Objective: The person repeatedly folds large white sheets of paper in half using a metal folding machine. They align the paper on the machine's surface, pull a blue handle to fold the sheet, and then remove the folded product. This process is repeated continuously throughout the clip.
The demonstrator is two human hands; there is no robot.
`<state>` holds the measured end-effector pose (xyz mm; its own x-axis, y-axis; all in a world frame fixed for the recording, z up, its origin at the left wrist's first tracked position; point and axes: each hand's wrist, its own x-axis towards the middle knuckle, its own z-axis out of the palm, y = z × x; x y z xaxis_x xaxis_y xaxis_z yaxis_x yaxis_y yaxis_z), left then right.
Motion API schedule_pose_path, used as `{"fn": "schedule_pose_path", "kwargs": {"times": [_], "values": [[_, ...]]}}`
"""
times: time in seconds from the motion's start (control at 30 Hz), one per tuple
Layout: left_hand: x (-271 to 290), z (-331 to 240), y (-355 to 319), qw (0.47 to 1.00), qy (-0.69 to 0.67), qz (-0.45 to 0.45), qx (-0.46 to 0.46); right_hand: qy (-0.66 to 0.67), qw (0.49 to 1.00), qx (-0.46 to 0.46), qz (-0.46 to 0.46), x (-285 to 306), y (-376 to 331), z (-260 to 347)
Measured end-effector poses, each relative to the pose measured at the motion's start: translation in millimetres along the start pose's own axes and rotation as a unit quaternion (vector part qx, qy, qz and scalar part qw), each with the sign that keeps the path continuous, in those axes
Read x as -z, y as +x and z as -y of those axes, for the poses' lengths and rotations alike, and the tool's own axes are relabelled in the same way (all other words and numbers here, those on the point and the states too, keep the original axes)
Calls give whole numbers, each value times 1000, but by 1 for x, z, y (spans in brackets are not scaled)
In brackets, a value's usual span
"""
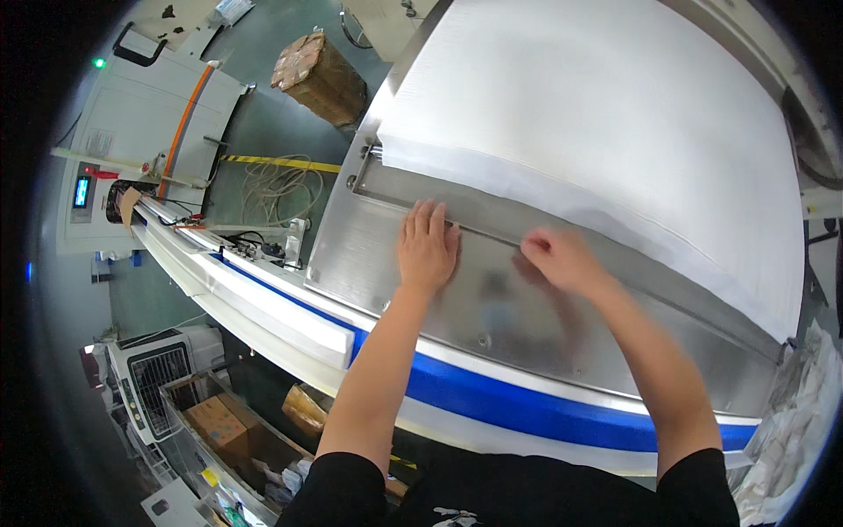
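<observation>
My left hand (428, 248) lies flat, fingers together, on a shiny steel table (378, 255). Its fingertips reach a thin raised metal rail (492, 235) that runs across the plate. My right hand (559, 257) rests on the same plate just right of it, fingers curled loosely by the rail, with nothing visible in it. Beyond the rail a broad sheet of white ribbed material (606, 132) covers the upper part of the table, its near edge a little past both hands.
A blue and white band (492, 400) edges the table nearest me. Left of it stand a grey machine with a small screen (132, 132), a wrapped brown bale (318, 77), coiled cable on the green floor and open cartons (224, 426) below. Crumpled white material (795, 422) lies at the right.
</observation>
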<state>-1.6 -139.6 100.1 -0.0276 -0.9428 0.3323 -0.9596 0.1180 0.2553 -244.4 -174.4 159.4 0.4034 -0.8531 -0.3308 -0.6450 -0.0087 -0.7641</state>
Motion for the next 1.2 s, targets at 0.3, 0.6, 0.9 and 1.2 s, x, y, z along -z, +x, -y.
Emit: {"fn": "schedule_pose_path", "kwargs": {"times": [0.3, 0.6, 0.9, 1.2], "values": [[-23, 11, -2, 999, 7, 23, 27, -53, 981, 168, -79, -4, 202, 74], [-33, 20, -8, 998, -13, 54, 28, -130, 982, 110, -82, -14, 245, 83], [-10, 51, 80, 995, 19, -94, 0, -164, 972, 109, -127, -14, 250, 72], [-24, 97, 120, 991, 76, -96, -50, -141, 976, 104, -130, -16, 251, 74]]}}
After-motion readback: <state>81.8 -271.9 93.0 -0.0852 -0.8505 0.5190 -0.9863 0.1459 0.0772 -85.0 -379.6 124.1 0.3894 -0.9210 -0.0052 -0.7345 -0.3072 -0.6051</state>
